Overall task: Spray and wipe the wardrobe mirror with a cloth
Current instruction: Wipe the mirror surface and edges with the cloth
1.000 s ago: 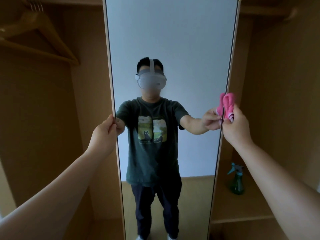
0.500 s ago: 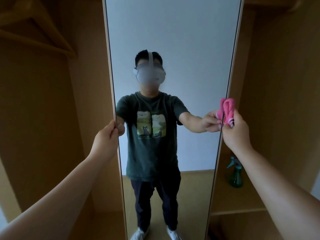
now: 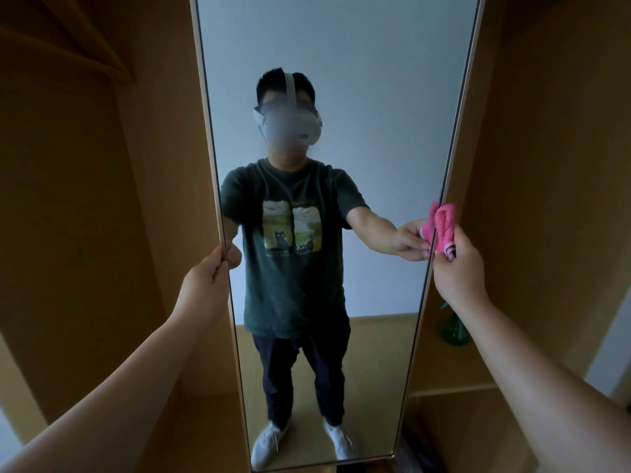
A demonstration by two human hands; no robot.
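A tall, narrow wardrobe mirror [image 3: 375, 80] with a pale frame fills the middle of the view and reflects a standing person. My left hand [image 3: 205, 285] grips the mirror's left edge at about mid height. My right hand [image 3: 459, 268] pinches a bunched pink cloth [image 3: 444, 227] against the mirror's right edge. A green spray bottle [image 3: 452, 331] stands on the shelf to the right, mostly hidden behind my right forearm.
Wooden wardrobe walls close in on both sides of the mirror. A wooden shelf [image 3: 444, 377] runs to the right below my arm. A wooden hanger [image 3: 68, 39] hangs at the upper left. The mirror's bottom edge sits near the floor.
The view has tilted downward, so the mirror's bottom edge and the reflected shoes now show. My left hand has slid lower along the left edge. The cloth stays at the right edge.
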